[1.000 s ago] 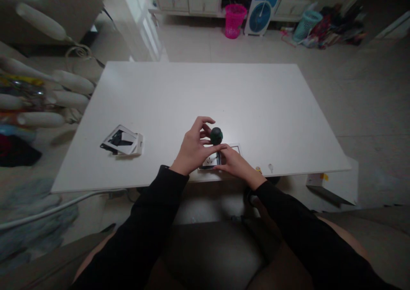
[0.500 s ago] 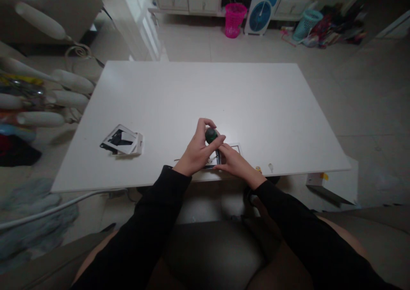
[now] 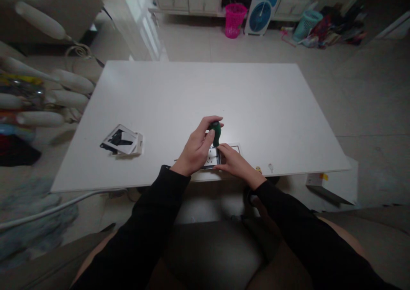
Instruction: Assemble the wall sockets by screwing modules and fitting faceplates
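Near the table's front edge, my left hand [image 3: 197, 146] is closed around the green and black handle of a screwdriver [image 3: 216, 134]. The handle leans above a white wall socket [image 3: 211, 156] with dark edging; the screwdriver's tip is hidden. My right hand [image 3: 231, 158] pinches the socket's right side, its fingertips close under the handle. Partly behind the right hand lies a white frame [image 3: 237, 146]. A thin dark stick-like piece shows just left of my left wrist.
On the left of the white table [image 3: 205, 89] lie stacked frame parts [image 3: 121, 140]. A small yellow item [image 3: 258, 169] and a small clear bag [image 3: 270, 167] sit near the front edge. Beyond the table stand a pink basket [image 3: 234, 21] and a fan [image 3: 260, 14].
The screwdriver handle has tilted from nearly upright, first leftward, then away from me. My left fingers have shifted their grip around it. My right hand has stayed at the socket.
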`<state>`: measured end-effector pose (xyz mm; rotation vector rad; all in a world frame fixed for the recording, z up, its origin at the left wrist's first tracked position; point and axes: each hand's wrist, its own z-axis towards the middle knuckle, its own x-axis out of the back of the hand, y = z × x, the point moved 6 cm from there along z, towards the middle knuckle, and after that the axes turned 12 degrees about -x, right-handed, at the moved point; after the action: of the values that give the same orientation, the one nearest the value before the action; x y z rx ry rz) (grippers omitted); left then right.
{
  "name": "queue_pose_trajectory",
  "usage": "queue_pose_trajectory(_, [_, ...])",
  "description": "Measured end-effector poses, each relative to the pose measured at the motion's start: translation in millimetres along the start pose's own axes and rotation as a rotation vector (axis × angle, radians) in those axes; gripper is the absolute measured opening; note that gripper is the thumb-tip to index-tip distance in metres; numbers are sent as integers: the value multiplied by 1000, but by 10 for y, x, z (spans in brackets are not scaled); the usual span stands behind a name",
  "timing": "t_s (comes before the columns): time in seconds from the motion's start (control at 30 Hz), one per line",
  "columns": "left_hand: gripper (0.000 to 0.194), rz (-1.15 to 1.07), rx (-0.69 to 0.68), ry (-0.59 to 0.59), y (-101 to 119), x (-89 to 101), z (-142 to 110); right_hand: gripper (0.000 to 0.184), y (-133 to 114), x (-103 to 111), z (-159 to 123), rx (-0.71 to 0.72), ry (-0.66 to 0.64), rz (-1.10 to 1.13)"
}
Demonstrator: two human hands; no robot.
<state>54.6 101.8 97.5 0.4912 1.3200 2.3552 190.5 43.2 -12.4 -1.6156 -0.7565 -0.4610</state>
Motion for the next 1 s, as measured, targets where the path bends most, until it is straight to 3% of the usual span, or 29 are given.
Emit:
queue_pose_trajectory(0.17, [16, 148, -41, 42, 77, 8, 16, 73, 13, -4, 11, 15, 5, 26])
queue_pose_trajectory(0.27, [21, 204, -56, 67, 119, 26, 26, 78, 20, -10, 13, 13, -3, 39])
queue_pose_trajectory(0.4, [29, 261, -136, 6, 202, 37, 27, 76, 22, -11, 6, 20, -3, 43])
queue_pose_trajectory(0.57, [28, 224, -125, -42, 221, 79, 6, 71, 25, 4, -3, 1, 12, 21])
queue_pose_trajectory(0.73, [10, 240, -170, 60, 236, 98, 24, 78, 17, 0, -4, 13, 2, 22])
queue_pose_trajectory(0.87, [12, 233, -169, 74, 255, 64, 34, 79, 23, -2, 1, 22, 6, 33])
queue_pose_trajectory(1.0, [19, 233, -139, 14, 274, 47, 36, 74, 27, 5, 2, 12, 11, 32])
